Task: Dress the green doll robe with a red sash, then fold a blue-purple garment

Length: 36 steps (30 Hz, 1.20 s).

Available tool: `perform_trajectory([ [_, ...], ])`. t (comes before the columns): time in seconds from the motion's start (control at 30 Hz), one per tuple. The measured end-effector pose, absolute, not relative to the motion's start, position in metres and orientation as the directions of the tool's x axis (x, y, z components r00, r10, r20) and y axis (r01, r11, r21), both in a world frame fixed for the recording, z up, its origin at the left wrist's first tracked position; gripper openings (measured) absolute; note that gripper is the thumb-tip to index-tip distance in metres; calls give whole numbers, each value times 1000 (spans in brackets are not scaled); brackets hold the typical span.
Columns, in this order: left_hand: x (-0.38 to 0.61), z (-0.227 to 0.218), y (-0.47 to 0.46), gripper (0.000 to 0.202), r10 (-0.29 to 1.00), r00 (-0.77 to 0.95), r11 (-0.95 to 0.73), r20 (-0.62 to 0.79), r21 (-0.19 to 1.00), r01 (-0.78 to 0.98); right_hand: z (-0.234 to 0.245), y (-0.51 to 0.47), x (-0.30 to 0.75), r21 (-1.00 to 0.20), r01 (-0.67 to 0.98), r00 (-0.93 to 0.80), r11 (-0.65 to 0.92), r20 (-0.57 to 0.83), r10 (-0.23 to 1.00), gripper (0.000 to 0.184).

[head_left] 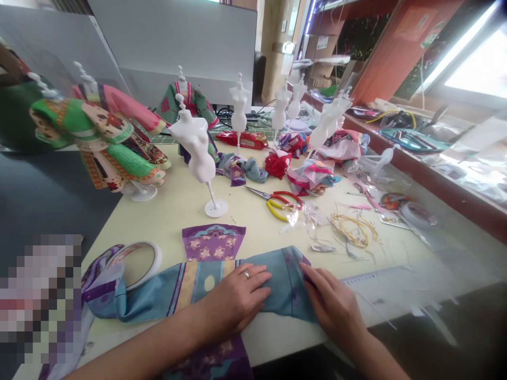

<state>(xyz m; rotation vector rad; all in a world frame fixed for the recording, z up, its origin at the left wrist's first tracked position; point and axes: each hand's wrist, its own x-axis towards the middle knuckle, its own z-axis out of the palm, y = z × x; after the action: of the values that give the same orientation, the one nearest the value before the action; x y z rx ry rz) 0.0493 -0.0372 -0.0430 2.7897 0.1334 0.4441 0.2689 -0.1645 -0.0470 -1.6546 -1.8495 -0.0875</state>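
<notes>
A long piece of blue fabric [273,269] with yellow and purple stripes lies across the front of the table. My left hand [243,295], with a ring on one finger, rests flat on its middle, fingers stretched out. At the fabric's right end, my right hand [335,298] has its fingers closed on the edge, where a purple patterned part shows; its fingertips are partly hidden. The fabric's left end is bunched against a roll of tape [157,264]. Just behind lies a flat purple patterned piece [214,243]. Another purple piece [222,361] shows beneath my left forearm.
A bare white doll mannequin [200,148] stands mid-table, with dressed ones, such as the green-robed mannequin [99,137], at left. Scissors [273,198] with red handles, yellow-handled pliers [275,211], yellow cord [356,229], fabric bundles [312,177] and a clear ruler [376,279] lie around.
</notes>
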Motion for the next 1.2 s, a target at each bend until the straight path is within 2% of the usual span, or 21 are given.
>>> perform_trajectory([
  [0.2,49,-38,-39,22,136,956,-934,261,356,36,-42,-165,267,-265,903,-161,338,521,838,42],
  [0.37,36,-26,-32,24,196,952,-913,235,398,90,-35,-166,270,-291,902,-125,318,530,839,36],
  [0.47,34,-17,-35,24,259,938,-893,229,428,142,-34,-164,268,-297,885,-170,359,511,842,35],
  [0.6,49,-12,-45,23,267,938,-876,220,462,141,-35,-161,263,-287,878,-202,383,503,840,34],
  [0.9,74,-15,-51,17,204,967,-906,155,404,127,-39,-173,280,-389,903,39,182,497,867,24],
  [0.97,79,-19,-50,24,245,956,-896,164,415,159,-38,-173,281,-382,902,17,200,495,869,25],
  [1.07,96,-22,-45,42,382,912,-828,153,495,263,-35,-171,278,-319,902,-103,292,497,862,29],
  [1.2,124,-18,-31,58,520,852,-663,-62,600,449,-28,-166,270,-248,876,-264,413,470,842,29],
])
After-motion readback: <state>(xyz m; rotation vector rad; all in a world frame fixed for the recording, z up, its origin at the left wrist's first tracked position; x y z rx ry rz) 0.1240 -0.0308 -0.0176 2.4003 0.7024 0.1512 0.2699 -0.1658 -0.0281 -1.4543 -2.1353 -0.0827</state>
